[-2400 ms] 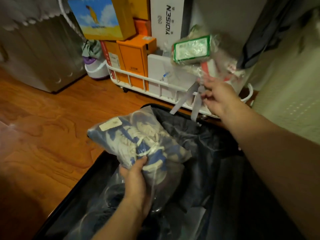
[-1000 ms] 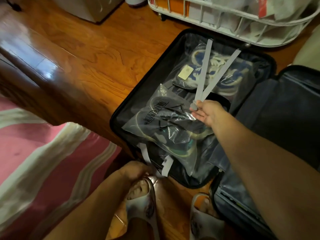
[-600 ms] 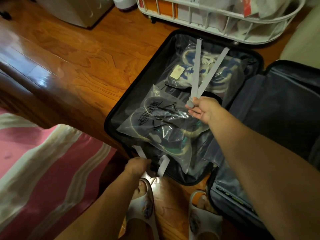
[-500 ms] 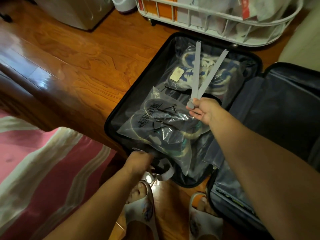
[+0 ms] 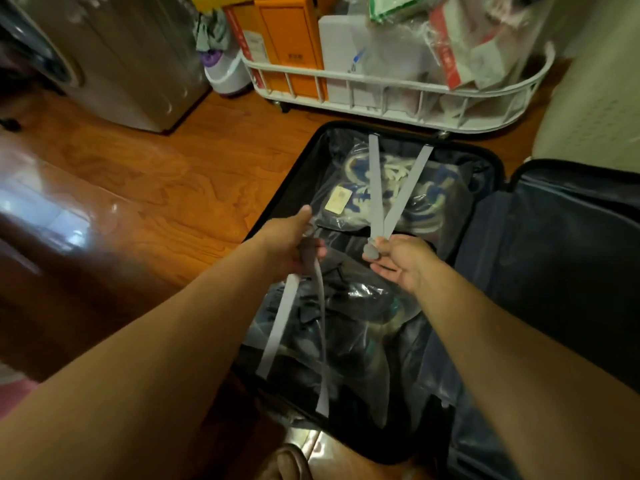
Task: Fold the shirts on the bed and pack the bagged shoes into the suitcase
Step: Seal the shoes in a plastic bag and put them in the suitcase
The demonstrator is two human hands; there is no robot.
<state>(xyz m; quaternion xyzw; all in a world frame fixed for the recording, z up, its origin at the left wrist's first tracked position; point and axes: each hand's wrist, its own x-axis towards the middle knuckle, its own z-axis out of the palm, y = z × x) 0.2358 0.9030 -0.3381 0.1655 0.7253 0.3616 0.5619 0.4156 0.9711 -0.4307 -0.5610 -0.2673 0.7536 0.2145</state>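
Note:
A black suitcase [image 5: 304, 154] lies open on the floor. At its far end sits a clear bag of blue and white shoes [image 5: 429, 202]; a clear bag of dark shoes [image 5: 349, 313] lies nearer me. My right hand [image 5: 398, 259] pinches the buckle end of the far grey straps [image 5: 375, 188], which run over the blue shoes. My left hand [image 5: 291, 245] grips the end of the near grey straps [image 5: 282, 327], pulled up over the dark shoes. The two strap ends are a short gap apart. No shirts are in view.
The suitcase's dark lid half [image 5: 561, 265] lies open to the right. A white wire cart [image 5: 398, 81] with orange boxes stands just beyond the suitcase. A grey appliance [image 5: 114, 60] stands at far left on the wooden floor [image 5: 156, 188]. A slipper [image 5: 287, 462] shows at the bottom.
My left hand took the near straps at the suitcase's front edge and pulled them up over the dark shoes, toward the right hand. The right hand kept holding the far straps.

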